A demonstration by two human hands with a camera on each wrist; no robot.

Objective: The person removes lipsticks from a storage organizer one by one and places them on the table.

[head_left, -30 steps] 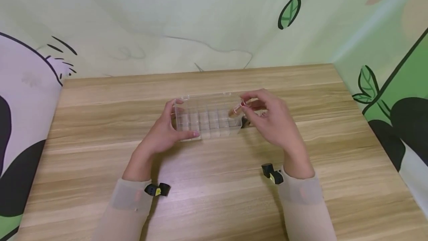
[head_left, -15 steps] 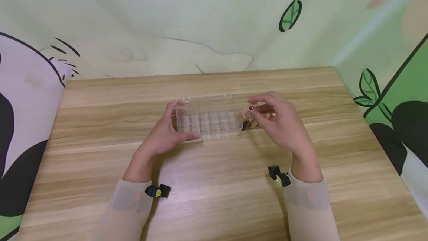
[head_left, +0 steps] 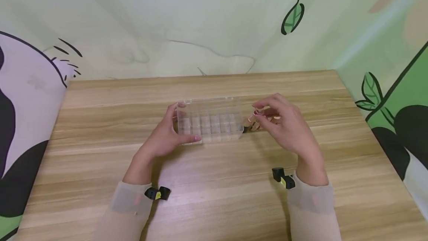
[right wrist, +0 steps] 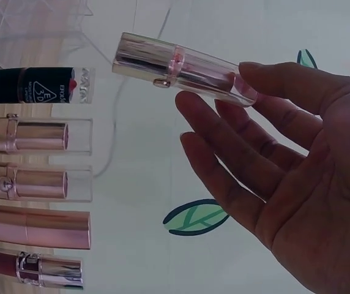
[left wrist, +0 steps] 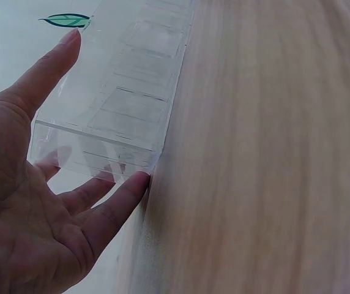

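Note:
My left hand [head_left: 162,131] grips the left end of a clear plastic organizer [head_left: 214,122] with small square compartments, tilted toward me. Its thumb lies along the near side while the fingers reach round the end, seen through the plastic in the left wrist view. Just right of the organizer, my right hand [head_left: 287,125] pinches a lipstick [right wrist: 181,67] by its clear cap. That lipstick has a shiny gold base and hangs free above the table. Beside it in the right wrist view stand a black lipstick [right wrist: 28,86] and rose-gold lipsticks [right wrist: 37,135].
A pink tube [right wrist: 37,226] and a dark red lip gloss [right wrist: 34,268] with a silver part stand in the same row, mostly hidden by my right hand in the head view. The wooden table [head_left: 214,196] meets a painted wall [head_left: 140,21] behind.
My right hand has moved right with the lipstick, from in front of the organizer's right end to beside it, above the standing row. The left hand keeps its grip.

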